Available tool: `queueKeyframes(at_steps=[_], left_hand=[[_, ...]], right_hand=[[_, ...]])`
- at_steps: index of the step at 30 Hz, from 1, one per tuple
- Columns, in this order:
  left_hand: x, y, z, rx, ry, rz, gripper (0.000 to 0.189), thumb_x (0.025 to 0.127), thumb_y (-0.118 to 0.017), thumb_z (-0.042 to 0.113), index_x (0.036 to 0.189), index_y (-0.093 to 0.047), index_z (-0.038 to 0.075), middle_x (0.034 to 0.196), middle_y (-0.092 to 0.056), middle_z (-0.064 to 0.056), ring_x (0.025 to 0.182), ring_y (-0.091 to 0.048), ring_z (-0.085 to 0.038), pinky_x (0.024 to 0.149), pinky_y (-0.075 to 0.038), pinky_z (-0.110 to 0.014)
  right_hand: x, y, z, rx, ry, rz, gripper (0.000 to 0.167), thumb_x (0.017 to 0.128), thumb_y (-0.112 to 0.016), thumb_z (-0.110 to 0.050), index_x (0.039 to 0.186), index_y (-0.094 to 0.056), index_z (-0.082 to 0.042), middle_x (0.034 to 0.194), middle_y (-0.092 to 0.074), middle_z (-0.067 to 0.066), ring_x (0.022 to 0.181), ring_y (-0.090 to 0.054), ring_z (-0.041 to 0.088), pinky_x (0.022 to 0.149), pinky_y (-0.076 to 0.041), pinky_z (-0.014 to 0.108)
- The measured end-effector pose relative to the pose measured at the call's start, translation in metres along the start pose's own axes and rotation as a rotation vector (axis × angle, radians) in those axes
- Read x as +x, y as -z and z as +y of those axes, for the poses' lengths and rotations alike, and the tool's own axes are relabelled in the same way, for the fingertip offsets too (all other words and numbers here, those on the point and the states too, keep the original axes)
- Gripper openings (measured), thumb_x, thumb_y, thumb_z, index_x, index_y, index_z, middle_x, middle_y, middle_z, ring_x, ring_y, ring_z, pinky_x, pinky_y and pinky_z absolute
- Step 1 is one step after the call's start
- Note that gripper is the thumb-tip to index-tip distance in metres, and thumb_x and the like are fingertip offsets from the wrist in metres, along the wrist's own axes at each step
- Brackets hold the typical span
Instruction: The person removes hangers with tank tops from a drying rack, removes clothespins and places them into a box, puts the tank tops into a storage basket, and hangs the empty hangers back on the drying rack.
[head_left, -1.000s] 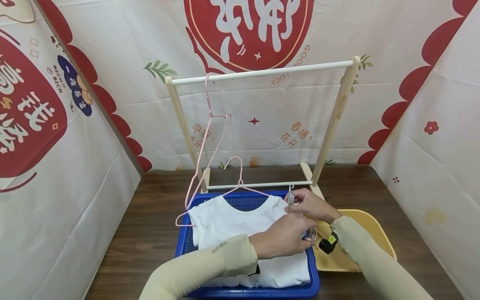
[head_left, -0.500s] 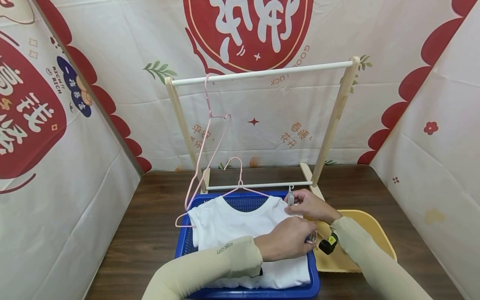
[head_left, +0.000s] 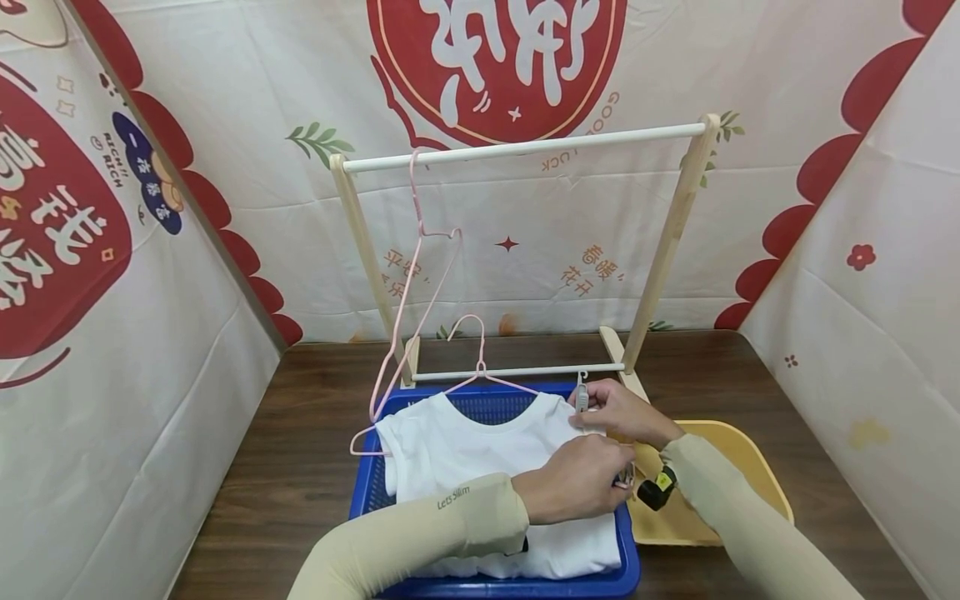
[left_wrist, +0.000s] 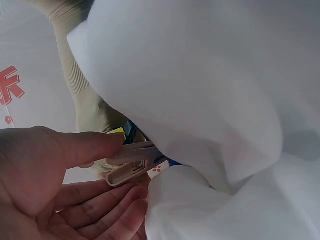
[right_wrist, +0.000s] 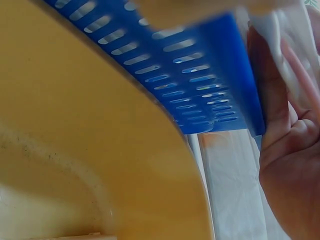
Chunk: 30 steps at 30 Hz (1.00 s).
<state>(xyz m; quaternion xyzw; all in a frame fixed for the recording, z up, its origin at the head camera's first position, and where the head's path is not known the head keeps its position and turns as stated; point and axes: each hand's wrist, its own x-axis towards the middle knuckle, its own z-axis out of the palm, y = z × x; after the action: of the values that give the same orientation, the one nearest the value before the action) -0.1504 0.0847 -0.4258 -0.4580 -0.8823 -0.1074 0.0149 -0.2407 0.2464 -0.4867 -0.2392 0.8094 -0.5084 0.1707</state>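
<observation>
A white shirt [head_left: 480, 442] lies over the blue basket [head_left: 362, 479], with a pink hanger [head_left: 481, 364] inside its neck and shoulders. In the head view my right hand [head_left: 618, 410] pinches the shirt's right shoulder; the right wrist view shows the pink hanger bar [right_wrist: 300, 70] within the cloth. Beside those fingers a grey clothespin [head_left: 582, 397] with a small hook stands upright at the shoulder. My left hand [head_left: 576, 479] crosses over the shirt and pinches a beige clothespin [left_wrist: 131, 169] between thumb and fingers. Its tip is partly hidden by cloth in the left wrist view.
A wooden rack [head_left: 675, 225] with a white top rail stands behind the basket. Another pink hanger [head_left: 401, 308] hangs at its left end. The yellow tray [head_left: 738, 442] lies right of the basket, below my right forearm. Printed cloth walls surround the table [head_left: 255, 475].
My left hand has shifted slightly right and down, keeping its clothespin. The right hand and the shirt stay nearly where they were.
</observation>
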Motion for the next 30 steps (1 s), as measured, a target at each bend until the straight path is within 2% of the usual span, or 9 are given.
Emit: queueKeyframes(at_steps=[11,18,24,30], left_hand=[[0.0,0.001,0.001,-0.001,0.026,-0.028,0.014,0.085,-0.076,0.028,0.092,-0.065,0.02,0.075,-0.06,0.014,0.063,-0.051,0.004,0.051,-0.038,-0.013],[0.0,0.004,-0.001,-0.001,0.024,-0.049,0.019,0.086,-0.077,0.033,0.098,-0.068,0.02,0.08,-0.063,0.014,0.068,-0.052,0.005,0.055,-0.039,-0.011],[-0.002,0.007,-0.006,-0.034,0.006,-0.007,0.015,0.086,-0.077,0.029,0.094,-0.068,0.019,0.081,-0.063,0.013,0.068,-0.051,0.004,0.056,-0.037,-0.011],[-0.007,0.014,-0.013,-0.062,0.032,0.026,0.014,0.087,-0.075,0.028,0.094,-0.069,0.019,0.085,-0.064,0.013,0.074,-0.052,0.002,0.06,-0.039,-0.013]], right_hand=[[0.001,-0.001,-0.001,0.017,-0.004,0.002,0.017,0.088,-0.074,-0.016,0.096,-0.066,-0.002,0.08,-0.063,0.002,0.073,-0.055,0.012,0.07,-0.049,0.026],[0.0,-0.001,0.0,0.006,-0.02,0.008,0.015,0.088,-0.074,-0.019,0.094,-0.067,-0.007,0.079,-0.064,0.0,0.072,-0.055,0.013,0.069,-0.049,0.027],[0.0,-0.001,-0.001,0.002,-0.021,0.014,0.014,0.088,-0.074,-0.02,0.092,-0.068,-0.008,0.077,-0.063,0.0,0.071,-0.055,0.012,0.067,-0.048,0.026],[0.001,0.0,0.001,0.023,-0.005,0.007,0.012,0.091,-0.07,-0.014,0.096,-0.068,-0.004,0.08,-0.065,0.001,0.074,-0.059,0.014,0.07,-0.05,0.026]])
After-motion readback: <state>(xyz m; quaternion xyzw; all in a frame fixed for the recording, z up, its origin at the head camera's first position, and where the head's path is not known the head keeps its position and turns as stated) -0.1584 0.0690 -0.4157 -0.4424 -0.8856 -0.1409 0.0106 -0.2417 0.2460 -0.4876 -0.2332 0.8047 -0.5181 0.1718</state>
